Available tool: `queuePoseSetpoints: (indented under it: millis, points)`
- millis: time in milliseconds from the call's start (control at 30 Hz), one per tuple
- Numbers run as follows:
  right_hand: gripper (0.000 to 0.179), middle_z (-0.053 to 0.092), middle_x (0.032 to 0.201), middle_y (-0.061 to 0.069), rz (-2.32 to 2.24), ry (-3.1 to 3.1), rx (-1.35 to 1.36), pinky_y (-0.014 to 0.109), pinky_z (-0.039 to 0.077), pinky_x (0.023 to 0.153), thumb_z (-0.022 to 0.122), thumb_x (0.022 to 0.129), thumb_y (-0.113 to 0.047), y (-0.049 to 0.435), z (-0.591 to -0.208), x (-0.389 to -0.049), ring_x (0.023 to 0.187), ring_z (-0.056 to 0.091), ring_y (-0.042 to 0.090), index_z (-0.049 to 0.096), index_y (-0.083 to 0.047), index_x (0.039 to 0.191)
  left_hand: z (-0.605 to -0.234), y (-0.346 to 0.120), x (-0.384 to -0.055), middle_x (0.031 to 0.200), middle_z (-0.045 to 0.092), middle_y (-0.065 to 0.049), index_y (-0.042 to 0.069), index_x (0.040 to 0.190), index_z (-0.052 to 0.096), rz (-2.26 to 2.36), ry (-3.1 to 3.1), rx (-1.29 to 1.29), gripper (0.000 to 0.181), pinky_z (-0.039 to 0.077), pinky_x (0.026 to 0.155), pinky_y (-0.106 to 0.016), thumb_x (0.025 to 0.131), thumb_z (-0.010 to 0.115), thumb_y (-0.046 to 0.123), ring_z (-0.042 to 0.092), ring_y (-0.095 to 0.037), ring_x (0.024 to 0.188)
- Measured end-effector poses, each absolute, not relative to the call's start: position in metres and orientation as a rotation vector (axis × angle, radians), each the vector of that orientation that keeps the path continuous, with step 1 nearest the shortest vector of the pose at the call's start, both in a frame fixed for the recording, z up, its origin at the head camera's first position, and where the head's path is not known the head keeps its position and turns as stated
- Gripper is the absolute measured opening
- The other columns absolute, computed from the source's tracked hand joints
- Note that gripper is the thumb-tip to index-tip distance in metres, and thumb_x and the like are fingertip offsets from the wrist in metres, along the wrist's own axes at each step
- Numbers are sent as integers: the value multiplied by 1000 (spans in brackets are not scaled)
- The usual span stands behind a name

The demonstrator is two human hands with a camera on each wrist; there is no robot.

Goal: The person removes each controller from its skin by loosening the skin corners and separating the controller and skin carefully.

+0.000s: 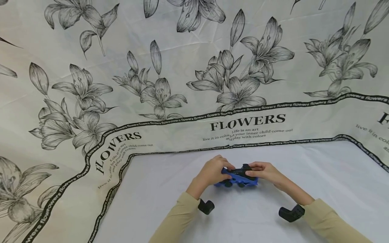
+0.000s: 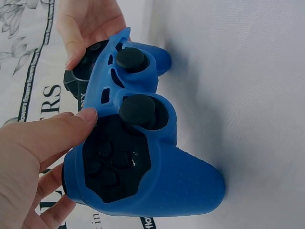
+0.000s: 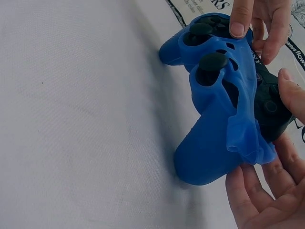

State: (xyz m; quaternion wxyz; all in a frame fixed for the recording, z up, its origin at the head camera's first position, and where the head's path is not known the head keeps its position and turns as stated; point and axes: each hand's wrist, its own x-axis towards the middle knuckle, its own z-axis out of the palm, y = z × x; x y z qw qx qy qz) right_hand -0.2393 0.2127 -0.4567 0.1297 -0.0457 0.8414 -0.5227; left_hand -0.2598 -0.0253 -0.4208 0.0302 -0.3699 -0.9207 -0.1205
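A black game controller point(image 1: 243, 173) sits partly inside a blue silicone sleeve point(image 1: 238, 181), low over the white cloth. My left hand point(image 1: 212, 170) holds the end where the cover fits round the button face point(image 2: 114, 162), thumb on the cover's top edge and fingers behind. At the other end, my right hand point(image 1: 267, 172) grips the controller, its thumb on the bare black face and fingers underneath. There the cover is off the buttons, and its loose edge point(image 3: 245, 140) bunches up. Both thumbsticks point(image 3: 212, 62) poke through the cover.
White cloth point(image 1: 152, 195) covers the surface under the hands. Behind it, a floral-printed cloth point(image 1: 170, 135) with a black lettered border rises. A black wrist device point(image 1: 206, 206) juts out beneath the left sleeve, another point(image 1: 291, 213) beneath the right.
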Motion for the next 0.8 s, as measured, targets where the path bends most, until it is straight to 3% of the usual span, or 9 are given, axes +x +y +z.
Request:
queuePoseSetpoints:
  millis: [333, 800]
  points:
    - [67, 54, 131, 26, -1520, 2448, -138, 44, 48, 94, 68, 88, -36, 214, -459, -241, 116, 55, 30, 47, 7, 134, -418, -27, -261, 100, 71, 9, 23, 106, 75, -289, -2785, -1160, 27, 48, 80, -18, 79, 79, 31, 57, -7, 94]
    - [67, 56, 130, 26, -1532, 2442, -159, 41, 50, 93, 68, 88, -36, 213, -460, -240, 112, 57, 25, 46, 8, 134, -417, -27, -262, 89, 74, 13, 25, 88, 79, -28, -2542, -1271, 13, 48, 79, -15, 79, 78, 34, 63, -3, 82]
